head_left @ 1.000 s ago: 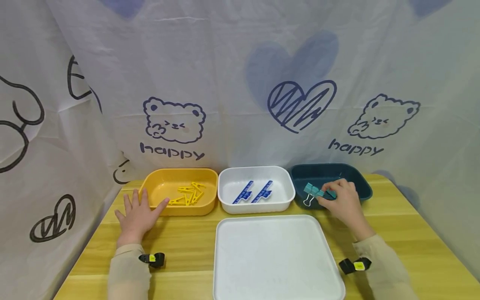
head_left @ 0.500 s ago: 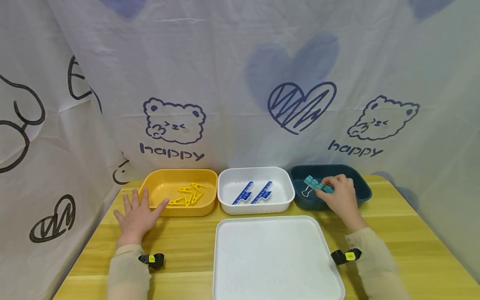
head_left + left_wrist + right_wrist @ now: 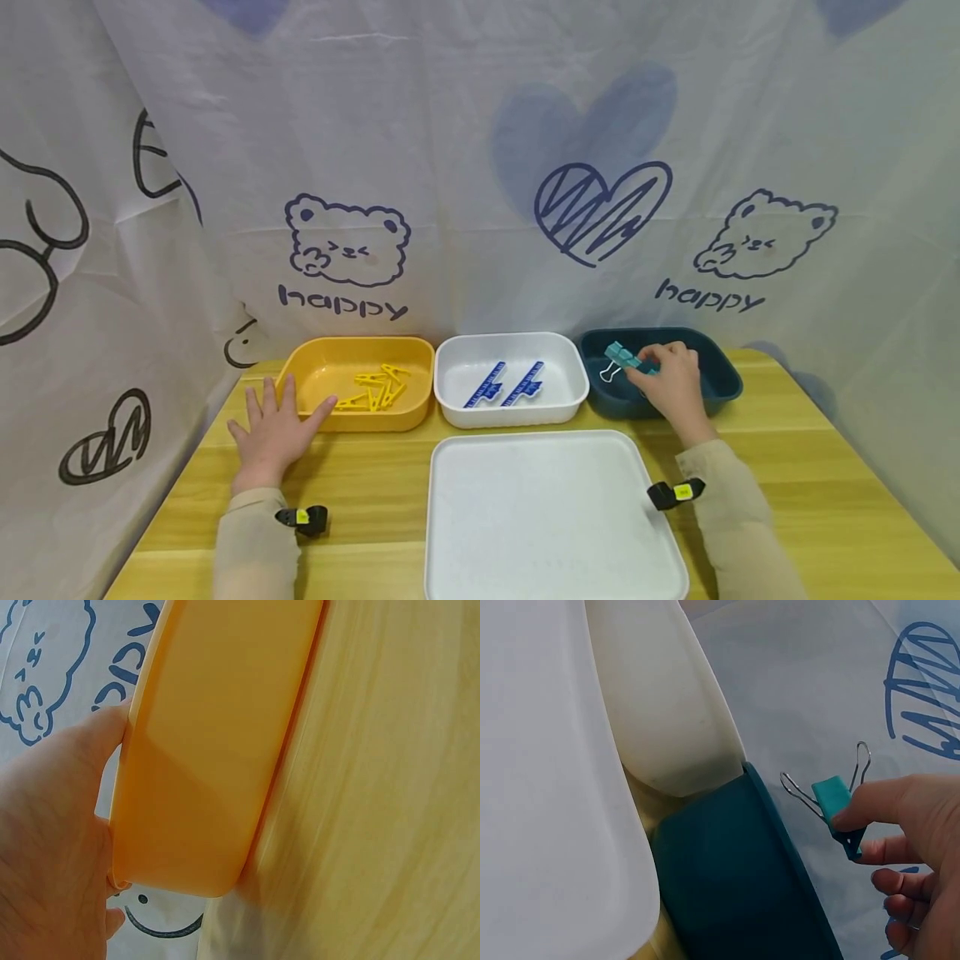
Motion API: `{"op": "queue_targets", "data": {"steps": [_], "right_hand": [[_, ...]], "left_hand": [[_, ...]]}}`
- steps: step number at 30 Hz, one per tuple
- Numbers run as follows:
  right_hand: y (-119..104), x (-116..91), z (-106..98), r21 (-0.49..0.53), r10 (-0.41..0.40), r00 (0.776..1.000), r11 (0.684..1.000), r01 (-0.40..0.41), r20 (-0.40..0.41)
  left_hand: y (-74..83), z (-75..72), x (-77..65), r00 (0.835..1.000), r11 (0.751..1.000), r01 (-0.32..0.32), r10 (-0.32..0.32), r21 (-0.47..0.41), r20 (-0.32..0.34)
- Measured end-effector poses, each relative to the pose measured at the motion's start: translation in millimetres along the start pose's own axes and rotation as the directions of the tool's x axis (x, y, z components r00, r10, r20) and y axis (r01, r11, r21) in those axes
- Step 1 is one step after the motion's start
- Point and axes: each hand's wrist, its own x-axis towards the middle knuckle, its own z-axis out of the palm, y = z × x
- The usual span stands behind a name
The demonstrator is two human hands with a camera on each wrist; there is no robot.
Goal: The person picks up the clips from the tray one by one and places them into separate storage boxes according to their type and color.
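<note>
My right hand (image 3: 677, 385) pinches a teal binder clip (image 3: 619, 355) between thumb and fingers, over the dark teal bin (image 3: 720, 367). In the right wrist view the binder clip (image 3: 831, 796) shows its two wire handles spread apart, with the other fingers loosely bent below. At the far left, my left hand (image 3: 272, 437) lies with fingers spread at the near-left corner of the yellow bin (image 3: 300, 367). Its fingers reach the rim, and the left wrist view shows the hand (image 3: 56, 802) against the wall of that bin. Several yellow clothespins (image 3: 382, 390) lie inside.
Between the coloured bins stands a white bin (image 3: 450, 375) holding two blue ruler-patterned pieces (image 3: 487, 385). A flat white tray (image 3: 551, 517) lies in front on the wooden table (image 3: 360, 500). Behind the bins hangs a printed cloth (image 3: 465, 167).
My right hand has lifted the binder clip slightly and shifted a little left, its forearm swinging inward. The left hand has stayed in place.
</note>
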Motion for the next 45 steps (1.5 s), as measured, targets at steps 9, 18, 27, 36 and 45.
{"op": "queue_targets", "data": {"steps": [9, 18, 27, 36, 45], "right_hand": [[6.4, 8.7, 14.2, -0.024, 0.039, 0.999, 0.999, -0.039, 0.020], [8.0, 12.1, 21.3, -0.035, 0.044, 0.997, 0.999, -0.042, 0.063], [7.7, 18.7, 24.7, -0.033, 0.067, 0.987, 0.997, -0.063, 0.149], [8.3, 19.1, 27.1, -0.104, 0.088, 0.978, 0.992, -0.069, 0.192], [7.3, 25.6, 27.7, -0.174, 0.204, 0.931, 0.972, -0.157, 0.302]], "left_hand": [[1.2, -0.3, -1.0, 1.000, 1.000, 0.000, 0.000, -0.001, 0.001], [1.3, -0.7, -0.3, 1.000, 1.000, 0.001, -0.001, 0.000, 0.002], [0.6, 0.1, 0.3, 1.000, 1.000, 0.006, -0.006, -0.004, 0.006], [-1.0, 1.9, 0.7, 1.000, 1.000, 0.007, -0.007, -0.008, 0.004], [-0.4, 1.2, 0.5, 1.000, 1.000, 0.006, -0.006, -0.015, 0.008]]}}
